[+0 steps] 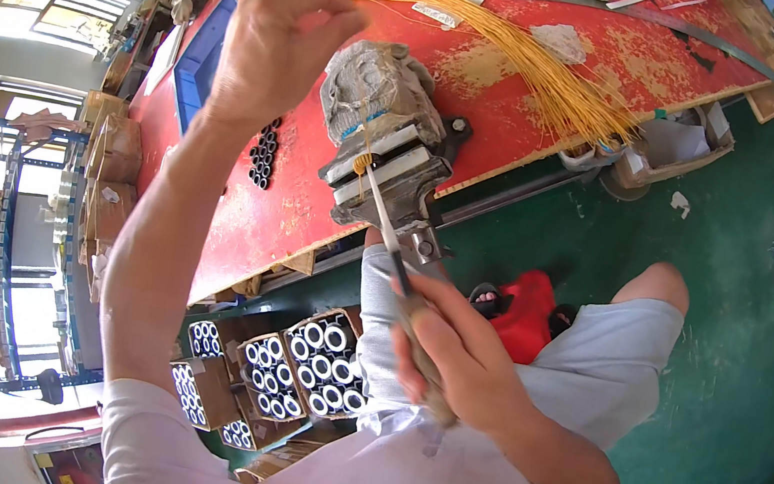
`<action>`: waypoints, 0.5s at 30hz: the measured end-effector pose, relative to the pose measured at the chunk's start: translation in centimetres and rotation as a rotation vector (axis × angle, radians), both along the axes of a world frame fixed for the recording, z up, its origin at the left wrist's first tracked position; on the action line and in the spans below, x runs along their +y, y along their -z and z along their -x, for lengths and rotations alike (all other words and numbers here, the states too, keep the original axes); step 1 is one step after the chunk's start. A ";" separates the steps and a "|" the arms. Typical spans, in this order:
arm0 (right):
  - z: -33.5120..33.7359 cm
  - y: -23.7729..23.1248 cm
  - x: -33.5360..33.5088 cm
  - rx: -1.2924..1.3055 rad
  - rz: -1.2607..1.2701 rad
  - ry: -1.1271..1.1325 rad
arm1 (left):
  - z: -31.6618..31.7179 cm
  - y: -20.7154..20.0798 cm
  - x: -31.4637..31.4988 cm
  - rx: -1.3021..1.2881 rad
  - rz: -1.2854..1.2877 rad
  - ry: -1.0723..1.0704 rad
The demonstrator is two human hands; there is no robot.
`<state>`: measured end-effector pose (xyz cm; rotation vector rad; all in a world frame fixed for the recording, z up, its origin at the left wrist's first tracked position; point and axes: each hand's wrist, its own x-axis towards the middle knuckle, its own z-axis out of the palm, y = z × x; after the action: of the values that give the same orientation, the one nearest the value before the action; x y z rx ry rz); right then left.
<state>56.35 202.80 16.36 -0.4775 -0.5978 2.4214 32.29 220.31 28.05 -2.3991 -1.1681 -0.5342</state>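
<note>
My left hand (277, 42) is raised above the red table, left of the vise. Its fingers curl toward the thumb; whatever they may pinch is too fine to make out. In my right hand (465, 356) is the handle of a long tapered tool with a pale pointed shaft (383, 206). That shaft slants up to a small yellow wire coil (363, 163) at the jaws of the bench vise (394, 167). A grey cloth-like wrap (371, 88) covers the back of the vise. Beyond it lies a bundle of yellow wires (527, 62).
A blue tray (201, 61) and several small black rings (263, 157) lie on the red table (283, 226) at left. Boxes of white-rimmed black cylinders (324, 364) stand below. A long metal strip (645, 17) lies at the far edge; a carton (675, 151) sits beside the table.
</note>
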 end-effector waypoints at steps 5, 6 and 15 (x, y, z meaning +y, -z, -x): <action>3.5 -0.9 1.2 -0.028 -0.055 0.147 | 3.6 5.9 -1.1 -0.288 0.227 -0.314; 2.9 -0.3 1.2 -0.116 -0.186 0.117 | 4.6 7.0 -1.1 -0.331 0.213 -0.303; -5.0 -0.1 -2.2 -0.139 -0.164 -0.074 | -3.1 -1.4 -7.4 -0.490 0.454 -0.052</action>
<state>61.36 200.57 16.44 -0.5657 -0.8804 2.3970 35.36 212.91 29.45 -2.6832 -1.7066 -0.9668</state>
